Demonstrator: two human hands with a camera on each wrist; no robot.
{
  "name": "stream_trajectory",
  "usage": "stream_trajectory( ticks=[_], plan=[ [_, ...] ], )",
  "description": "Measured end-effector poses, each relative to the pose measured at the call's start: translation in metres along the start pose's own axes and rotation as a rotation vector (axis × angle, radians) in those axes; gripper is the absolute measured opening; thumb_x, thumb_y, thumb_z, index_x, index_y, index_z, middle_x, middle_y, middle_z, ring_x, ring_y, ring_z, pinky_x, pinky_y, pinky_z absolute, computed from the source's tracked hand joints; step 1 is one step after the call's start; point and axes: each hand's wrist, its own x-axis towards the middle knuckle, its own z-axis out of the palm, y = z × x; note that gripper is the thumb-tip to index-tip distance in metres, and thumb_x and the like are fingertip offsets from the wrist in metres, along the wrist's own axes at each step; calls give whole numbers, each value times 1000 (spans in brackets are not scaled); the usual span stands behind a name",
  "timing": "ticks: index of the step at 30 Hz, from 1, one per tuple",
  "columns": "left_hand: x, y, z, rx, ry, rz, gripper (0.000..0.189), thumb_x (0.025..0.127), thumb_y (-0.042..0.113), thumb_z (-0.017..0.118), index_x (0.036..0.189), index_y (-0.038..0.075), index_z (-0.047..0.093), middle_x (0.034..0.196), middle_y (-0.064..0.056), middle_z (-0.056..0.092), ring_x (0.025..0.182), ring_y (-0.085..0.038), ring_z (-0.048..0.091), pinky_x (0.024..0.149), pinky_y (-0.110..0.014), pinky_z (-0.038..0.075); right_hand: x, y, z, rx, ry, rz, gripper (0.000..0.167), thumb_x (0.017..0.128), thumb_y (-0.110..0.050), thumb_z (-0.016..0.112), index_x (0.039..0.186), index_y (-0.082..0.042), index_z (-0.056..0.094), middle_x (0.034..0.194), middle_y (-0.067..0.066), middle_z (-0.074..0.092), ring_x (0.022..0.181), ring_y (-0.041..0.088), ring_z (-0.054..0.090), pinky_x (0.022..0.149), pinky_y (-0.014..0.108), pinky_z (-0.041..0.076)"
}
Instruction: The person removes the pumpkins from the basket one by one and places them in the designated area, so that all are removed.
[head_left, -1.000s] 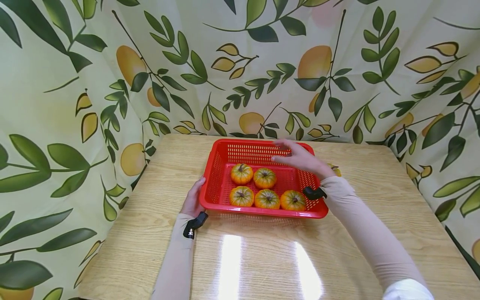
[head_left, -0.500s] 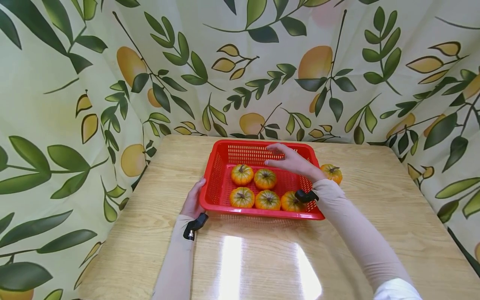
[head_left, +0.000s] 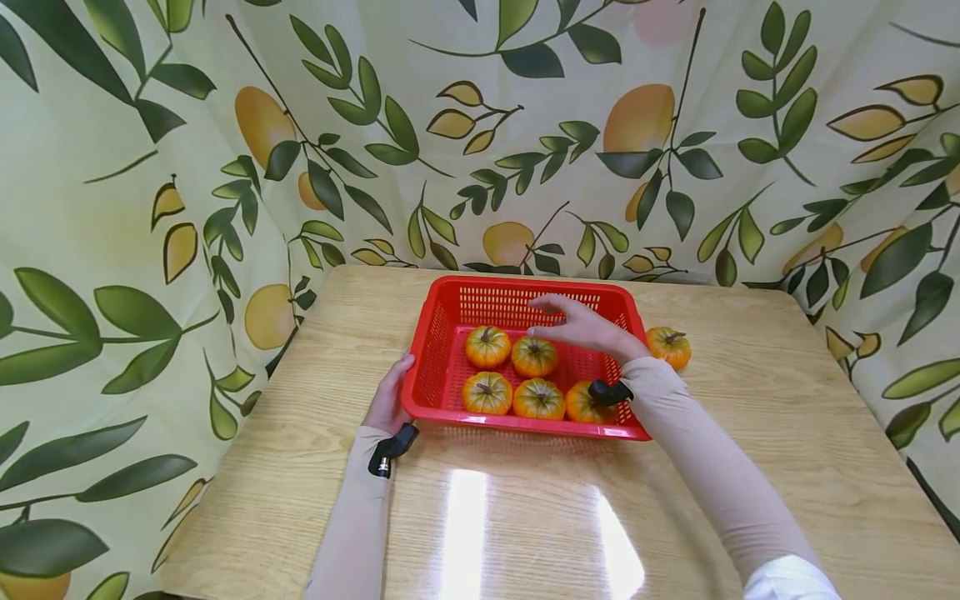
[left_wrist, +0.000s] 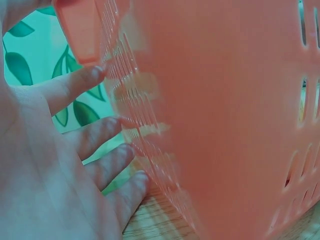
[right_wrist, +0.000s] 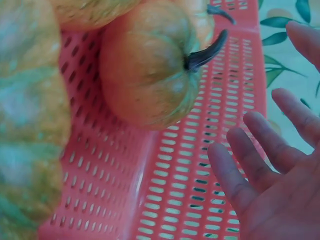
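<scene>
A red plastic basket [head_left: 465, 417] with slotted walls stands on the table and holds several small orange-and-green pumpkins [head_left: 534, 357]. At its left side is my left hand [head_left: 386, 400]. In the left wrist view the extended fingers [left_wrist: 112, 131] lie against the outer wall, thumb up near the rim. Over the right part of the basket hovers my right hand [head_left: 588, 329], fingers spread and nothing in them. The right wrist view has this hand [right_wrist: 280, 170] beside a pumpkin [right_wrist: 150, 70] with a dark curved stem. The front right pumpkin [head_left: 581, 408] is partly covered by the wrist camera.
One more pumpkin [head_left: 669, 347] sits on the wooden table [head_left: 757, 375], just right of the basket. A curtain [head_left: 555, 100] printed with leaves and fruit surrounds the table at the back and sides.
My right hand has moved a little left and lower over the basket. The pumpkin outside the basket, mostly hidden by the right arm before, now shows. My left hand stays at the basket.
</scene>
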Motion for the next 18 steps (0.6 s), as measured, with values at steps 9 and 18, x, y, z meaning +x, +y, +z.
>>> stream_trajectory(
  ticks=[9, 18],
  plan=[
    [-1, 0, -1, 7, 17, -12, 43, 103, 41, 42, 143, 29, 42, 123, 2, 62, 109, -16, 62, 92, -32, 55, 4, 6, 6, -40, -81, 55, 66, 90, -38, 74, 145, -13, 48, 152, 13, 45, 141, 36, 40, 118, 60, 33],
    [1, -1, -2, 32, 38, -17, 42, 103, 45, 44, 142, 29, 44, 126, 0, 63, 109, -17, 63, 90, -32, 57, 3, 9, 6, -124, -161, 102, 70, 91, -44, 70, 151, -19, 43, 156, 13, 41, 143, 37, 35, 119, 63, 29]
  ],
)
